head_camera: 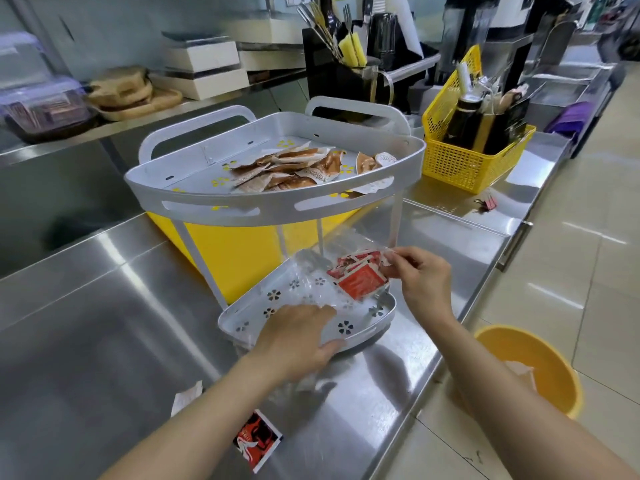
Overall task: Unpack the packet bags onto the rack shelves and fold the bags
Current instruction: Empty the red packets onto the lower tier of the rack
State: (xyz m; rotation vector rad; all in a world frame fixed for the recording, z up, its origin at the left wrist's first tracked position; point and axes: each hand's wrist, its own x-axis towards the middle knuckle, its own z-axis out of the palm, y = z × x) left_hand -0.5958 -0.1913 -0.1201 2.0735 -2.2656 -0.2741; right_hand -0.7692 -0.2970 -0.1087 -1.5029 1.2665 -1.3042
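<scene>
A grey two-tier corner rack stands on the steel counter. Its top shelf (214,206) holds several brown packets (287,169). On the lower shelf (367,323) lies a clear plastic bag (311,275) with several red packets (360,277) at its right end. My left hand (298,336) presses down on the bag's near end at the shelf's front rim. My right hand (420,275) pinches the bag's far right edge beside the red packets. One red and black packet (256,439) lies loose on the counter near my left forearm.
A yellow basket (474,161) of bottles stands right of the rack, a yellow tub (242,251) behind it. An orange bucket (533,365) sits on the floor at the right. A white paper scrap (185,400) and a pink binder clip (488,202) lie on the counter.
</scene>
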